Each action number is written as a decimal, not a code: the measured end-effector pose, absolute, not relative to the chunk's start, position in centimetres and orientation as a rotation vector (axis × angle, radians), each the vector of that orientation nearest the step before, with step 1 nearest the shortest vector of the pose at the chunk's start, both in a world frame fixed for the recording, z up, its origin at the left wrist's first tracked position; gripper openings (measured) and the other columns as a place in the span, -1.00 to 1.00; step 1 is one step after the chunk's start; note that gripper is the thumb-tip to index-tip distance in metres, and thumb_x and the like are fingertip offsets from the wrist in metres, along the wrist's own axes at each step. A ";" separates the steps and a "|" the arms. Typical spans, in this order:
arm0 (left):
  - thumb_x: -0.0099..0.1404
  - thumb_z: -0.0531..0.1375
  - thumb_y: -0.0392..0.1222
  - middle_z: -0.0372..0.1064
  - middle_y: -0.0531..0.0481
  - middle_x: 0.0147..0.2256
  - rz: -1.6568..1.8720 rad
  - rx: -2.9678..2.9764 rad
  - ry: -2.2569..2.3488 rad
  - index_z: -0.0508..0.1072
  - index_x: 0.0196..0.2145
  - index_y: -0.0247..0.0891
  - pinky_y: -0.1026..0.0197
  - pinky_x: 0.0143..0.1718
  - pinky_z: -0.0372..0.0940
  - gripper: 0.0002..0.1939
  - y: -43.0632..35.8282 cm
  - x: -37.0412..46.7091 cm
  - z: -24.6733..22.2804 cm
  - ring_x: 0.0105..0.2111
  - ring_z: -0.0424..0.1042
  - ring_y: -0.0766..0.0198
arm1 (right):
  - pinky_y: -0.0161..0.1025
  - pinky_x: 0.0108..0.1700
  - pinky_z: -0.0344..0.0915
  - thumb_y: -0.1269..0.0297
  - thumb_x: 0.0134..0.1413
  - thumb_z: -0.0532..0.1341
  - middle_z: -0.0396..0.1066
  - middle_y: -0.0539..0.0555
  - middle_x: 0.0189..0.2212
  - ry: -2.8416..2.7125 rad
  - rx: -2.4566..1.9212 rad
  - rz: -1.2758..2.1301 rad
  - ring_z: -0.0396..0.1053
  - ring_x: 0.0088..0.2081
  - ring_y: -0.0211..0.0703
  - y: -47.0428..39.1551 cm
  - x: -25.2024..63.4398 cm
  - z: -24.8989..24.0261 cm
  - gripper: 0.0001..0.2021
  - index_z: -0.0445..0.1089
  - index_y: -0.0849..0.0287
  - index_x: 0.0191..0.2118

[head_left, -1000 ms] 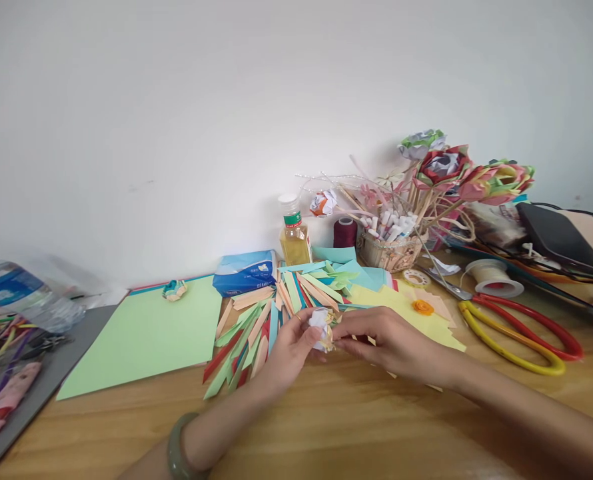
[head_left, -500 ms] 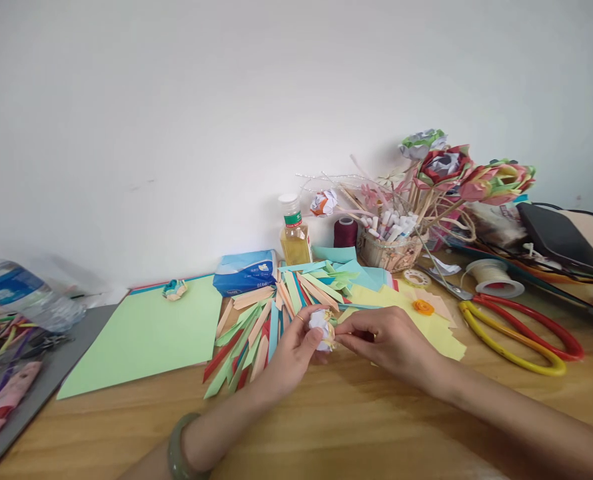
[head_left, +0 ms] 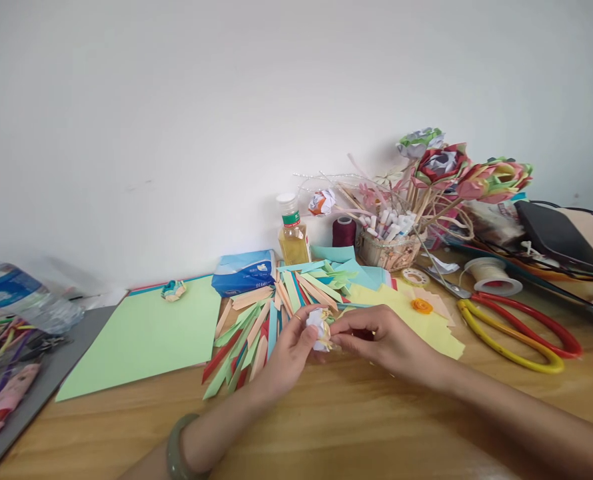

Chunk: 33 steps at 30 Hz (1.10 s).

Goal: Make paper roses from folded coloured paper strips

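Observation:
A small white and yellow folded paper flower [head_left: 318, 329] is held just above the wooden table [head_left: 366, 427]. My left hand [head_left: 290, 347] grips it from the left, thumb on the white side. From the right, my right hand [head_left: 376, 333] pinches the flower's yellow edge between thumb and fingers. Behind the hands lies a fan of coloured paper strips [head_left: 256, 327]. Yellow paper sheets [head_left: 401, 307] lie beyond my right hand, with an orange paper rose [head_left: 421, 306] on them.
Large scissors [head_left: 521, 330] and a wire spool [head_left: 493, 277] lie at right. A basket [head_left: 391, 252] holds pens and paper flowers. Green sheets [head_left: 146, 340], a tissue pack [head_left: 243, 272] and an oil bottle [head_left: 294, 237] are at left and centre; a water bottle [head_left: 24, 297] is far left.
The flower has turned slightly in my left hand, and my right fingers have shifted a little along its edge. The whole view has moved slightly.

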<state>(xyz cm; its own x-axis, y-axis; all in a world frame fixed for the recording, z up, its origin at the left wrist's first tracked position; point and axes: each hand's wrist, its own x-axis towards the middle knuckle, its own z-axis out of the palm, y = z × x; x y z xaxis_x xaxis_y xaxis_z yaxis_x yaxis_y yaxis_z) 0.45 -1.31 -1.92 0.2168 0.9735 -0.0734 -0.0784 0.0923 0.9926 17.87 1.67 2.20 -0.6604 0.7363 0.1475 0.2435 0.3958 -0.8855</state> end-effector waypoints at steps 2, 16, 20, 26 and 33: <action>0.16 0.07 0.22 0.30 -0.13 -0.08 1.028 1.193 1.035 0.27 0.06 -0.15 0.25 -0.40 0.32 -0.40 -1.4 0.4 -1.9 -0.23 0.34 0.17 | -0.40 -0.47 0.13 0.23 0.11 0.09 0.38 0.01 -0.51 -2.096 -0.791 1.280 0.21 -0.49 -0.32 1.6 17.9 2.4 -0.74 0.48 0.24 -0.36; 0.18 0.01 0.25 0.29 -0.11 -0.10 0.950 1.281 1.129 0.24 0.01 -0.22 0.26 -0.39 0.31 -0.40 -1.6 0.4 -1.9 -0.26 0.33 0.22 | -0.42 -0.61 -0.07 0.25 0.03 0.11 0.10 -0.10 -0.69 -2.143 -1.053 1.139 -0.01 -0.61 -0.39 1.9 17.7 1.4 -0.77 0.44 0.25 -0.49; 0.20 0.04 0.18 0.26 -0.11 -0.11 0.957 1.292 1.101 0.24 -0.01 -0.24 0.29 -0.41 0.29 -0.47 -1.3 0.3 -2.2 -0.31 0.29 0.28 | -0.42 -0.62 -0.05 0.26 0.00 0.12 0.15 -0.08 -0.69 -2.163 -1.127 1.107 0.03 -0.62 -0.38 1.9 17.7 1.3 -0.78 0.45 0.23 -0.49; 0.20 0.07 0.17 0.26 -0.10 -0.13 0.956 1.275 1.089 0.24 0.00 -0.22 0.32 -0.42 0.27 -0.48 -1.2 0.4 -2.3 -0.34 0.25 0.31 | -0.42 -0.61 -0.03 0.27 -0.02 0.12 0.16 -0.08 -0.70 -2.168 -1.170 1.069 0.05 -0.62 -0.37 1.9 17.7 1.2 -0.80 0.44 0.21 -0.51; 0.16 0.09 0.20 0.27 -0.09 -0.14 0.957 1.258 1.084 0.26 0.01 -0.20 0.32 -0.41 0.27 -0.43 -1.3 0.4 -2.1 -0.34 0.25 0.31 | -0.41 -0.58 -0.02 0.27 -0.02 0.14 0.19 -0.08 -0.68 -2.181 -1.167 1.070 0.07 -0.61 -0.36 2.1 17.7 1.0 -0.82 0.42 0.19 -0.51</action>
<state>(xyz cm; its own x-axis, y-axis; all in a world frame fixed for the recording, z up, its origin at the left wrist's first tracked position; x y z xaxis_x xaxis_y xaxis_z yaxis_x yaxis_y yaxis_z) 0.40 -1.29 -2.14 0.2380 0.9668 -0.0935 0.0277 0.0894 0.9956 17.73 2.05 0.98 -0.5457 0.8377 0.0222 0.4951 0.3437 -0.7979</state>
